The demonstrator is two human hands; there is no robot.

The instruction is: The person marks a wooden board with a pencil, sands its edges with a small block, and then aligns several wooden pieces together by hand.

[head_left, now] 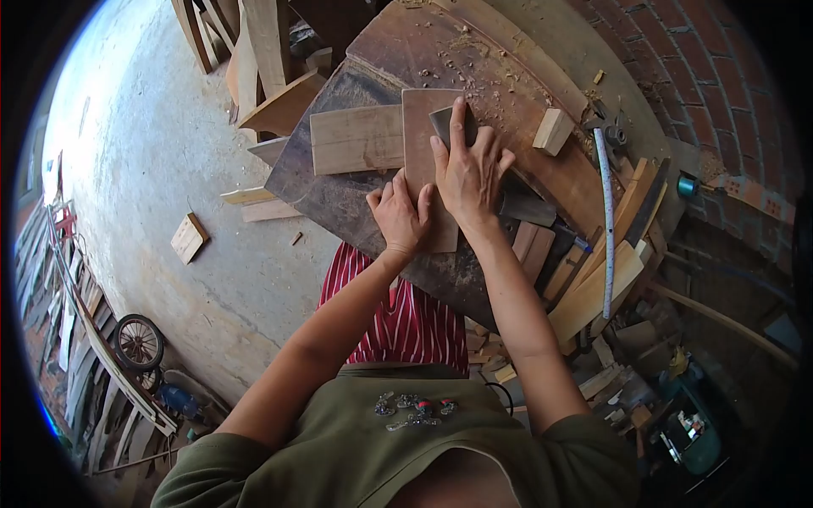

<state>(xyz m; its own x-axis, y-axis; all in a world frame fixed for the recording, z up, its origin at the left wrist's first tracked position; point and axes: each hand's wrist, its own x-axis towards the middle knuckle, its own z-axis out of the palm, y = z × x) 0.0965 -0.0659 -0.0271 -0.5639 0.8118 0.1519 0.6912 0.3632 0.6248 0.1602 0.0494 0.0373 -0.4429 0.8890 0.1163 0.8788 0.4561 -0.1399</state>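
The head view shows the right hand (pixel 470 173) closed over a dark flat piece (pixel 441 122), index finger stretched across its top and thumb by its near left corner; the hand covers much of the piece, so its full outline is hidden. It lies on a long smooth board (pixel 420 110). The left hand (pixel 401 213) has bent, parted fingers touching that board's left edge; whether they grip it, I cannot tell. A wider board (pixel 356 140) lies just left of the long one, on the dark bench (pixel 339 199). Farther right are a pale block (pixel 552 132), a blue pen (pixel 583 245) and a curved white strip (pixel 606 216) whose markings are too small to read.
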